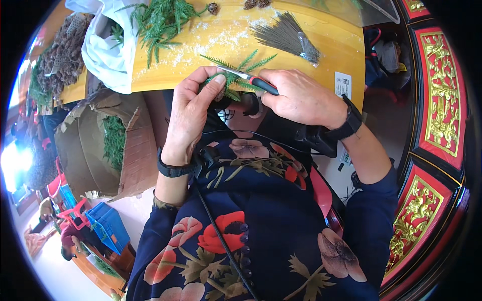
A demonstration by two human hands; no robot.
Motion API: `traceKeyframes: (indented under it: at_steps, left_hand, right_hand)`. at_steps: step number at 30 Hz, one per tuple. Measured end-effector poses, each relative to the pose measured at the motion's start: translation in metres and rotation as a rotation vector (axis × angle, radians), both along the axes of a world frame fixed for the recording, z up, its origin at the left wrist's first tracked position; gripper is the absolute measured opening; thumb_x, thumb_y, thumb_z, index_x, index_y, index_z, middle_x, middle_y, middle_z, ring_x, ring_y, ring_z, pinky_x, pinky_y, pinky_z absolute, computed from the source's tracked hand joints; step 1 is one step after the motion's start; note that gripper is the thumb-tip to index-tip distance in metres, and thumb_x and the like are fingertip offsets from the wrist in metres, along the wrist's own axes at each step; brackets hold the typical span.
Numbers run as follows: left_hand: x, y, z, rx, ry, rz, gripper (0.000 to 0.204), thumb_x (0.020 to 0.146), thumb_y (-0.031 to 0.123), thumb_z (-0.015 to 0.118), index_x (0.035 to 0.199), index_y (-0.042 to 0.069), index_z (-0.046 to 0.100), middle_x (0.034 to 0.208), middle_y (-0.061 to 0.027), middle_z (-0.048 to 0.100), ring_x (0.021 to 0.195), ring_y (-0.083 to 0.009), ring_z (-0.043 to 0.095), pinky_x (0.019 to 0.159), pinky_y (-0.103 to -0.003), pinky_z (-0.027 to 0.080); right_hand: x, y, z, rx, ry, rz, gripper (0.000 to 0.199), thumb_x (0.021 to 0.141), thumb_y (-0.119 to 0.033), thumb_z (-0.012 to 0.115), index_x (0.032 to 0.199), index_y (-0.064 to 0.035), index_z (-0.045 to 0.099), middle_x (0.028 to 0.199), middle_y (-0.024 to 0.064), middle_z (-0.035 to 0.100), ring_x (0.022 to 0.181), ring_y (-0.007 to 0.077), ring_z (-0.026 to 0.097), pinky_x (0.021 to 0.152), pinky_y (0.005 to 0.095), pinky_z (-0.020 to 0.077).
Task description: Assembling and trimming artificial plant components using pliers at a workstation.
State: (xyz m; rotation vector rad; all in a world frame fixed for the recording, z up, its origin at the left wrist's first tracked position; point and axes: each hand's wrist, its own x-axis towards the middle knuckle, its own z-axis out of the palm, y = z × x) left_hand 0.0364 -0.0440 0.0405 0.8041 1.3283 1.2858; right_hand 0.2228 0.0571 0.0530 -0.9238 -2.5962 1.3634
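Just over the near edge of the yellow table, my left hand (193, 98) is closed, thumb against fingers, on a green artificial pine sprig (248, 62). Something brownish under the thumb, perhaps a pine cone, is mostly hidden. My right hand (296, 95) grips pliers (263, 84) with red and black handles. Their slim metal jaws point left across the sprig, reaching my left fingertips. Whether the jaws pinch anything cannot be made out. Beyond my right hand lies a bundle of thin dark stems or wires (288, 37), bound at one end with clear wrap.
More green sprigs (163, 25) lie at the back beside a white plastic bag (105, 50). Loose pine cones (213, 8) and white flakes dot the yellow table (336, 35). Left of me stands an open cardboard box (90, 150) of greenery; a blue crate (108, 226) sits lower left.
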Motion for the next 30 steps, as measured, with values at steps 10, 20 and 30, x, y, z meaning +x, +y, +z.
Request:
traceKeyframes:
  at_steps: [10, 20, 30]
  left_hand:
    - [-0.001, 0.001, -0.001, -0.004, -0.051, -0.009, 0.018, 0.093, 0.01, 0.056, 0.106, -0.002, 0.06, 0.083, 0.0035, 0.058, 0.072, -0.0024, 0.047, 0.066, -0.017, 0.039]
    - [-0.006, 0.002, -0.006, -0.036, -0.121, -0.028, 0.015, 0.093, 0.01, 0.057, 0.103, -0.001, 0.06, 0.08, 0.0036, 0.057, 0.071, -0.0027, 0.048, 0.065, -0.017, 0.039]
    - [-0.028, 0.006, -0.003, 0.013, -0.208, -0.075, 0.014, 0.091, 0.009, 0.059, 0.102, 0.0, 0.061, 0.079, 0.0041, 0.057, 0.071, -0.0029, 0.049, 0.065, -0.017, 0.04]
  right_hand:
    - [-0.001, 0.003, 0.004, -0.1, -0.081, 0.008, 0.033, 0.085, -0.014, 0.055, 0.114, 0.0017, 0.056, 0.091, 0.0242, 0.062, 0.089, 0.0414, 0.058, 0.078, 0.0429, 0.0457]
    - [-0.002, -0.005, 0.002, 0.11, -0.103, 0.006, 0.026, 0.08, -0.013, 0.056, 0.099, 0.0054, 0.057, 0.086, 0.0264, 0.061, 0.085, 0.0433, 0.059, 0.074, 0.0472, 0.0458]
    - [-0.019, -0.009, 0.027, 0.166, -0.179, -0.021, 0.02, 0.08, -0.013, 0.056, 0.09, 0.0031, 0.057, 0.082, 0.0265, 0.061, 0.08, 0.0433, 0.059, 0.07, 0.0493, 0.0457]
